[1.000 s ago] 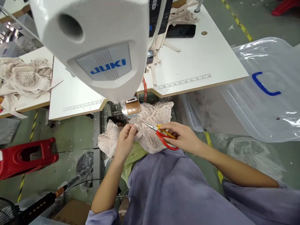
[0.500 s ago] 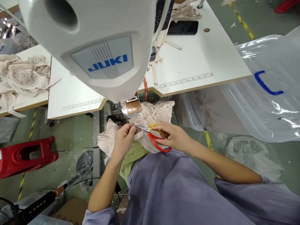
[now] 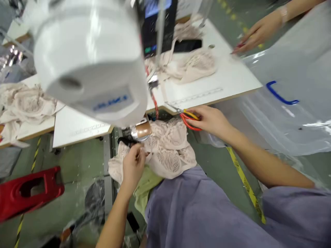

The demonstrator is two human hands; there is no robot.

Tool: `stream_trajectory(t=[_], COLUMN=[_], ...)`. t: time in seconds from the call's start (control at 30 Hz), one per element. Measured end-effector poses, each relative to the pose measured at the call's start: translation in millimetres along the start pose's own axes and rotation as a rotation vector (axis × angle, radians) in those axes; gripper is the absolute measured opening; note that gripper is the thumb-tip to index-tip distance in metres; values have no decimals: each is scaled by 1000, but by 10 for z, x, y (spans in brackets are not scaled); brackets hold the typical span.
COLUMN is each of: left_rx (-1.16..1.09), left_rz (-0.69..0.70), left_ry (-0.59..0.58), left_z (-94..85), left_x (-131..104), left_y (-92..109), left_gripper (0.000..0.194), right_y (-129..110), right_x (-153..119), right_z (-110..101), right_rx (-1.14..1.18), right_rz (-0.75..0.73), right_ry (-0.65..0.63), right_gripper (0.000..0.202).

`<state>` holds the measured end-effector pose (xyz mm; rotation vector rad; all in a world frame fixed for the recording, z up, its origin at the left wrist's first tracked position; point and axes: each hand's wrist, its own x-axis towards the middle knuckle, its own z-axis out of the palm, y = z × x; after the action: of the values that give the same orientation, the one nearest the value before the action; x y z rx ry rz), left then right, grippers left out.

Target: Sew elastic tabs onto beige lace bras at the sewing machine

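A white surface (image 3: 234, 74) edged with ruler marks (image 3: 198, 96)
There's a dark phone (image 3: 191, 45) at one o'clock, a lace piece (image 3: 200, 65) beside it; the adjoining surface (image 3: 38, 127) bears a beige heap (image 3: 29, 103) at nine. On the floor (image 3: 80, 158), eight o'clock, a red stool (image 3: 12, 199).

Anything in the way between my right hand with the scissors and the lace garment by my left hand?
Nothing visible stands between the right hand, holding the scissors, and the lace garment. The sewing machine head is off to the left.
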<state>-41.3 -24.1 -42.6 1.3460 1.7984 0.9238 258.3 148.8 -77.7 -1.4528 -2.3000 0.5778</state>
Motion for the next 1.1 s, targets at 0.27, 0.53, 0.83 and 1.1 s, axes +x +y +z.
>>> stream_trajectory(t=[0.27, 0.53, 0.83, 1.1], left_rx=[114, 522, -49, 422], left_rz=[12, 489, 159, 281], left_ry=[-302, -49, -15, 314], left_z=[-174, 163, 324, 105], left_x=[168, 27, 64, 242], left_y=[71, 229, 688, 426], left_gripper=[38, 29, 40, 25], right_y=[281, -593, -1284, -1322], right_x=[1045, -219, -283, 509], right_z=[-270, 211, 250, 288], right_rx=[-101, 441, 1046, 871], right_rz=[-67, -386, 132, 38], right_ry=[64, -376, -187, -63], right_gripper=[33, 52, 38, 19])
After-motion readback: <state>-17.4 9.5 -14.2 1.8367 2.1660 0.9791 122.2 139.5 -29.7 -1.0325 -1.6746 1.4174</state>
